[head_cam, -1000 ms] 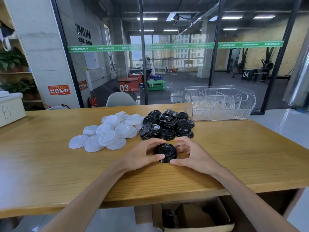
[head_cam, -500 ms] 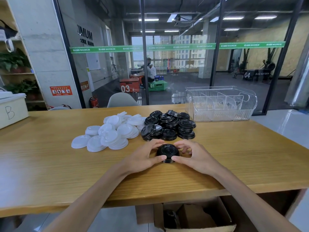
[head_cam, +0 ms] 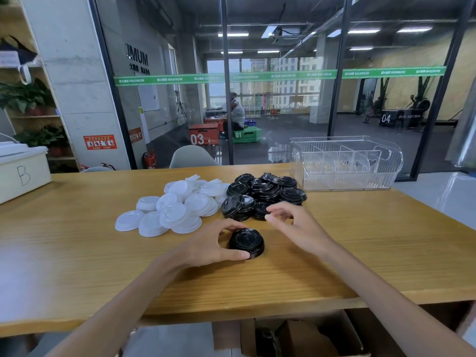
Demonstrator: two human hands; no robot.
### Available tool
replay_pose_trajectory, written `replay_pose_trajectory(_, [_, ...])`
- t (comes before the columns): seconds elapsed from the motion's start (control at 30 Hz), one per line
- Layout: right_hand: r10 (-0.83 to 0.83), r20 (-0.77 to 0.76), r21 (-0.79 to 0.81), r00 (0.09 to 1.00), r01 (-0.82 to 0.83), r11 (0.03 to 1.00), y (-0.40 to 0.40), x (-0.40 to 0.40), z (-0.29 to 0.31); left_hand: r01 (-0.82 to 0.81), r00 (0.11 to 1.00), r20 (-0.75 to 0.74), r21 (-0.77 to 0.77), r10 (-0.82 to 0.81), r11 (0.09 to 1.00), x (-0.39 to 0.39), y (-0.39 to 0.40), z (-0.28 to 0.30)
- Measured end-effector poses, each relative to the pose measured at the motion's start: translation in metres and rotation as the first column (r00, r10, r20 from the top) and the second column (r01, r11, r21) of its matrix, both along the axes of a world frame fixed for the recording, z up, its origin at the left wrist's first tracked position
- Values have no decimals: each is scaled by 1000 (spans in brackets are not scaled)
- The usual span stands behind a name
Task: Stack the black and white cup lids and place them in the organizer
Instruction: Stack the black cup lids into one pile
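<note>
A short stack of black lids (head_cam: pixel 246 242) stands on the wooden table (head_cam: pixel 360 243) near its front. My left hand (head_cam: pixel 208 244) holds it, thumb at the front rim and fingers curved round the back. My right hand (head_cam: pixel 296 225) hovers just beyond the stack, fingers loosely bent, holding nothing, its fingertips over the near edge of the loose black lid pile (head_cam: pixel 265 195). A pile of white lids (head_cam: pixel 175 207) lies to the left of the black pile. The clear plastic organizer (head_cam: pixel 345 163) with dividers sits at the back right and holds no lids.
A white bin marked B (head_cam: pixel 22 168) sits at the table's left edge. A grey chair (head_cam: pixel 192 157) stands behind the table against a glass wall. An open cardboard box (head_cam: pixel 304 338) is on the floor below the front edge.
My right hand has let go of the black stack and moved up and away toward the black pile. My left hand stays on the stack.
</note>
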State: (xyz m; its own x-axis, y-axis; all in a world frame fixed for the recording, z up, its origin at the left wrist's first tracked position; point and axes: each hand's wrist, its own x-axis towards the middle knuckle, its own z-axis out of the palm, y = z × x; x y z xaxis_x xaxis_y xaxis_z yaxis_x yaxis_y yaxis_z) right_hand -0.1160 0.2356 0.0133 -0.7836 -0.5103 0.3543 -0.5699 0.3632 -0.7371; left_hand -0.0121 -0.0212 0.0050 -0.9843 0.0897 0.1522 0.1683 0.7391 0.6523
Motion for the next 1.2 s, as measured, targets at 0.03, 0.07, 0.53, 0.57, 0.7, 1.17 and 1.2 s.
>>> replay_pose_trajectory(0.03, [-15,-34,-4,999,15,1000,-8,-4,5,6,1000,2,3,-6,1000,2,-2,-1])
replay_pose_trajectory(0.07, [-26,-72,9,997,26,1000,-17,-9,9,12,1000,-2,10,-12,1000,4,-3,-1])
replay_pose_trajectory(0.53, [-3,-400,398,917,176,901,-104,-58,6,-1,998,-61,8,2,1000,6,-9,-11])
replay_pose_trajectory(0.57, [-2,-396,409,918,178,895,-106,-58,6,-3,998,-59,9,3,1000,5,-10,-11])
replay_pose_trajectory(0.7, [-8,-351,370,936,146,917,-108,-58,5,-11,999,-50,25,12,1000,4,-10,-12])
replay_pose_trajectory(1.17, [-103,-109,-6,989,103,995,-78,-15,15,19,1000,-22,64,-18,998,4,-10,-11])
replay_pose_trajectory(1.2, [-112,-96,-35,989,109,993,-74,-10,14,19,1000,-22,64,-18,998,4,-10,-11])
